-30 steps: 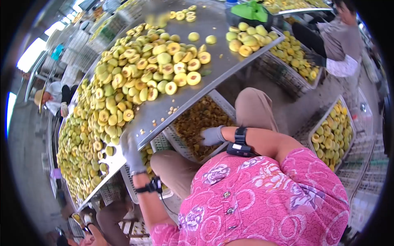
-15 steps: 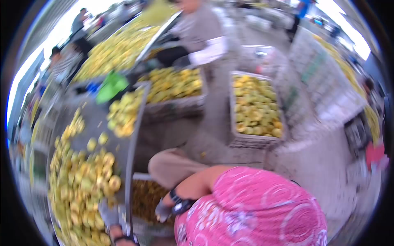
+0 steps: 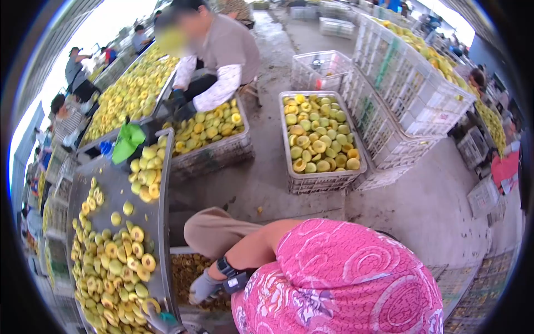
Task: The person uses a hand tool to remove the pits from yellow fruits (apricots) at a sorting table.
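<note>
My left hand (image 3: 159, 319), in a grey glove, is at the near edge of a metal tray, its fingers closed around a halved peach (image 3: 150, 305). Part of that hand is cut off by the bottom of the view. Yellow-green peach halves (image 3: 114, 266), many with hollow centres, lie heaped on the tray (image 3: 119, 186) beside it. My right hand (image 3: 203, 287), also gloved and with a black band at the wrist, hangs over a crate of brown scraps (image 3: 186, 268). Its fingers are curled together; anything inside them is hidden.
A co-worker (image 3: 231, 50) bends over a crate of peaches (image 3: 211, 147) ahead. Another full crate (image 3: 328, 183) stands on the floor, near stacked white crates (image 3: 411, 83). A green bag (image 3: 128, 143) lies at the tray's far end. The tray has a raised metal rim (image 3: 164, 222).
The view has shifted and sharpened. My left hand has moved toward the near end of the tray, and a peach half now shows in it. My right hand stays over the scraps.
</note>
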### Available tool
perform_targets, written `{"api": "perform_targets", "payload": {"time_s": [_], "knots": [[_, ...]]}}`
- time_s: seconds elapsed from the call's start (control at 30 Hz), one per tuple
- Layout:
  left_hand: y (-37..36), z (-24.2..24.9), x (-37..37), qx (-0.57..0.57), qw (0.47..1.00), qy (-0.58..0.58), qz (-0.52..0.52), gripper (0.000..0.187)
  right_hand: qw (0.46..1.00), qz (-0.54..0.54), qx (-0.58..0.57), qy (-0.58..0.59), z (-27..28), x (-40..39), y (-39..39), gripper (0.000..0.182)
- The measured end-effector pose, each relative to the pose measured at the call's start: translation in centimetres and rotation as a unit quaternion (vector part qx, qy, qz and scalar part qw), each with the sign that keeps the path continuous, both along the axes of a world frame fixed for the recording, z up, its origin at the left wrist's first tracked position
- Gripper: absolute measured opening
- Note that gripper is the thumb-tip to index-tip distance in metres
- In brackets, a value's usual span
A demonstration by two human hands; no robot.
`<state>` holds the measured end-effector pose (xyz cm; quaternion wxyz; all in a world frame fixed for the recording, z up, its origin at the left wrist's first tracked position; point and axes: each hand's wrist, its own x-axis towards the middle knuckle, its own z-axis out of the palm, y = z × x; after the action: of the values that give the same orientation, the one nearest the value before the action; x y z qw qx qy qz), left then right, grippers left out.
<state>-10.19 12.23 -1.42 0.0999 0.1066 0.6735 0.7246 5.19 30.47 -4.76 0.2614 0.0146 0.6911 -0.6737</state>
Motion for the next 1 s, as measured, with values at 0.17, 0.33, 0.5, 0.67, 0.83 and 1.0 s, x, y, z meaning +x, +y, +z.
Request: {"api": "perform_targets", "payload": {"time_s": [0.17,0.33,0.5,0.67,0.83,1.0], "knots": [[-1.4,-0.4,4.9,0.238,0.938,-0.25,-0.037,0.046,0.978,-0.028,-0.208,-0.003,5.2,1.1,1.6,0.023],[3.5,1.5,6.8,0.278,0.958,-0.076,-0.003,0.038,0.965,-0.033,-0.251,-0.074,6.2,-0.8,1.5,0.03],[4.3,1.7,8.0,0.383,0.91,-0.159,-0.016,0.038,0.995,-0.06,-0.021,0.078,8.7,0.6,-0.4,0.031],[4.5,1.0,8.9,0.359,0.924,-0.131,-0.031,0.034,0.994,-0.045,0.033,0.094,8.6,0.6,-0.6,0.036],[4.6,1.3,9.5,0.348,0.929,-0.123,0.003,0.031,0.943,-0.084,0.093,0.309,2.4,-1.9,-1.5,0.039],[4.7,2.3,9.7,0.349,0.933,-0.093,0.005,0.036,0.956,-0.037,0.117,0.267,6.7,-0.3,-1.0,0.035]]}}
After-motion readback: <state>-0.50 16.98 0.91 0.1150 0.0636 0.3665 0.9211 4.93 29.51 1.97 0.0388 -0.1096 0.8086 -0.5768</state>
